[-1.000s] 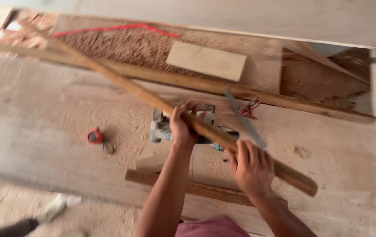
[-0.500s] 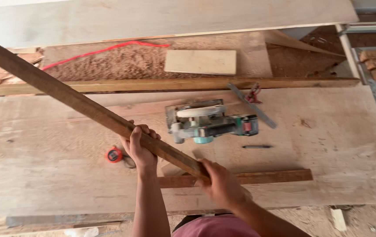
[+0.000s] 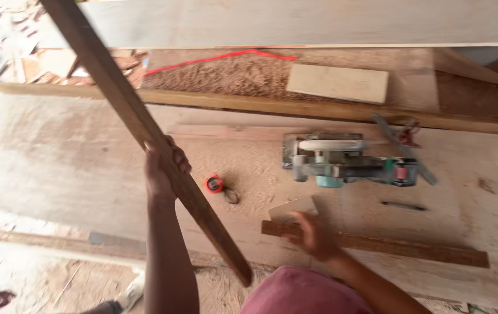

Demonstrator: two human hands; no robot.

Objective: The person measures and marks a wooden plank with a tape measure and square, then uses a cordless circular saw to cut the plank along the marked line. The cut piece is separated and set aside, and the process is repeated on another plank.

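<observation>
Overhead, left hand (image 3: 165, 168) clenched round tilted long batten (image 3: 138, 125); right hand (image 3: 313, 235) blurred, fingers spread, over short strip (image 3: 400, 247).

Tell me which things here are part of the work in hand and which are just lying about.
In hand:
- long dark wooden batten, gripped by the left hand
- short dark wooden strip flat on the plywood sheet, at the blurred right hand

Lying about:
- teal and grey circular saw
- small red tape measure
- pale rectangular wood offcut
- dark pencil
- red cord
</observation>
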